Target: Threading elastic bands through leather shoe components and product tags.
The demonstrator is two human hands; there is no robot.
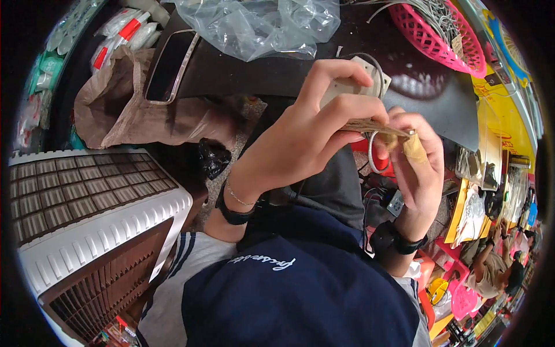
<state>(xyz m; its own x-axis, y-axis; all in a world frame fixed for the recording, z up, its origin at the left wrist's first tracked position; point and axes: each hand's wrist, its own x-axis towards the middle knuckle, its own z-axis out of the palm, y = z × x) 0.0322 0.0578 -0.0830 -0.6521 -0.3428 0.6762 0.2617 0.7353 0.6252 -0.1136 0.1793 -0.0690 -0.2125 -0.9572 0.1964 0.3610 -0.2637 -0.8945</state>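
My left hand [315,130] is closed on a thin brown strip [370,125] that looks layered and is seen nearly edge-on; its exact kind I cannot make out. The thumb presses from below, with the fingers bent above it. At the strip's right end, my right hand [425,165] has its fingers curled in, gripping there. A tan wrap [414,149] goes round one of its fingers. Between the two hands hangs a pale grey cord loop [373,157]. Behind the left fingers, a beige flat piece [380,81] with a dark cord lies on the dark table, partly hidden.
Clear plastic bags [260,26] cover the table's far side, and a phone [170,66] lies at its left edge. A pink basket [442,34] of grey cords stands far right. A brown sack [110,104] and white-brown air cooler [104,214] are at left. Another person [491,269] sits at right.
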